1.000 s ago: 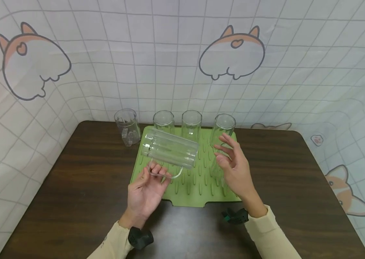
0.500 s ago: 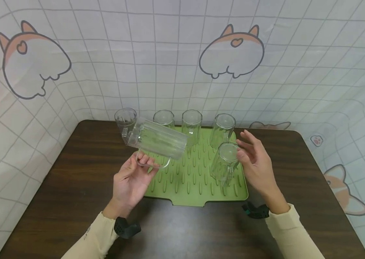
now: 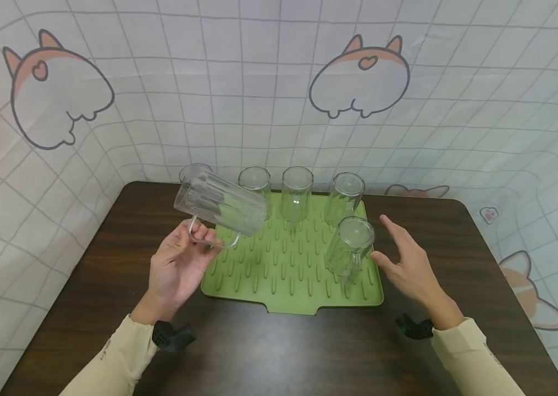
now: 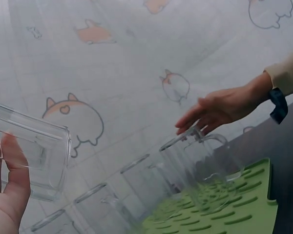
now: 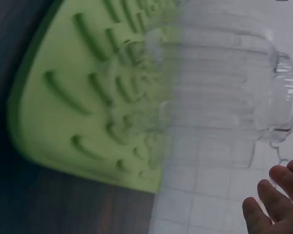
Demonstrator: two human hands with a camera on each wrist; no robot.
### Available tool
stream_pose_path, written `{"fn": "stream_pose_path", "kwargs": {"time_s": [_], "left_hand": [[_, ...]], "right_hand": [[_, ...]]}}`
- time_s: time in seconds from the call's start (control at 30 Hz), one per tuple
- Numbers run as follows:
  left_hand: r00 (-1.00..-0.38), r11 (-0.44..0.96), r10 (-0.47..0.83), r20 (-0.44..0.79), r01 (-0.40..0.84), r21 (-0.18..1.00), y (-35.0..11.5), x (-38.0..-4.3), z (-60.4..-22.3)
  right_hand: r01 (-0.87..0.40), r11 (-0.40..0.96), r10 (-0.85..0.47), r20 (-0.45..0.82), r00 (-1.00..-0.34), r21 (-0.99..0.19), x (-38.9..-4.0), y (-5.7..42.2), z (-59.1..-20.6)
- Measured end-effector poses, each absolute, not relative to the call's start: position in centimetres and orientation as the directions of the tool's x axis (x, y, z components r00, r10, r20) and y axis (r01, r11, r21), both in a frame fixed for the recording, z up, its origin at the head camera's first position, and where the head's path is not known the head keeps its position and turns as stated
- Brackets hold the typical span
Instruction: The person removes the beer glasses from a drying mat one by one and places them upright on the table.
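My left hand (image 3: 176, 269) holds a clear glass mug (image 3: 226, 204) by its handle, fingers curled through it. That mug lies tilted on its side in the air, over the left part of a green drying mat (image 3: 288, 286). To the right of the mat, my right hand (image 3: 414, 275) has its fingers spread and holds nothing. It is beside another glass mug (image 3: 350, 250) on the mat's front right, with a small gap between them. In the right wrist view this mug (image 5: 219, 87) appears to stand bottom up, and my right fingers (image 5: 273, 200) show at the lower corner.
Along the mat's back edge stand three more glass mugs: a left one (image 3: 255, 184), a middle one (image 3: 297, 192) and a right one (image 3: 346, 198). Another mug (image 3: 194, 170) stands on the dark wooden table (image 3: 279, 352) at the back left, mostly hidden behind the held mug.
My left hand has carried the held mug leftward, from over the mat's middle to its left edge. My right hand has drawn away rightward from the front right mug, which stays put.
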State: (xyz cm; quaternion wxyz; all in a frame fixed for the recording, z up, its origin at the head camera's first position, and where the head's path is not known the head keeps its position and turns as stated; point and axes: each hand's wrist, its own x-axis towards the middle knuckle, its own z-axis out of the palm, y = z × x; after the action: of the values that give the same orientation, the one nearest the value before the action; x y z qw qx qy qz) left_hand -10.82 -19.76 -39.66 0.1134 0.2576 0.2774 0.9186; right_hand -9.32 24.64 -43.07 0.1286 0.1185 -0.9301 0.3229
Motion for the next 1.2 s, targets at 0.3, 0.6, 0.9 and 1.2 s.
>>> {"fn": "stream_pose_path", "kwargs": {"time_s": [0.3,0.6,0.9,1.2], "left_hand": [[-0.843,-0.781,0.327,0.426,0.012,0.624,-21.8,-11.5,-38.4],[-0.84,-0.756,0.307,0.447,0.07,0.651,-23.9,-12.0,-37.1],[-0.877,-0.656,0.282,0.39,0.121,0.745,-25.7,-12.3,-36.2],[-0.892,-0.614,0.242,0.383,0.164,0.772,-27.4,-12.7,-35.8]], "right_hand": [[-0.259,0.852,-0.207,0.163,-0.965,-0.456,-8.9,26.2,-44.8],[-0.253,0.885,-0.246,0.07,-0.967,-0.391,-8.6,26.6,-46.5],[-0.27,0.898,-0.284,0.011,-0.959,-0.347,-8.5,26.5,-48.0],[-0.276,0.919,-0.295,-0.026,-0.955,-0.28,-8.0,26.0,-48.8]]}}
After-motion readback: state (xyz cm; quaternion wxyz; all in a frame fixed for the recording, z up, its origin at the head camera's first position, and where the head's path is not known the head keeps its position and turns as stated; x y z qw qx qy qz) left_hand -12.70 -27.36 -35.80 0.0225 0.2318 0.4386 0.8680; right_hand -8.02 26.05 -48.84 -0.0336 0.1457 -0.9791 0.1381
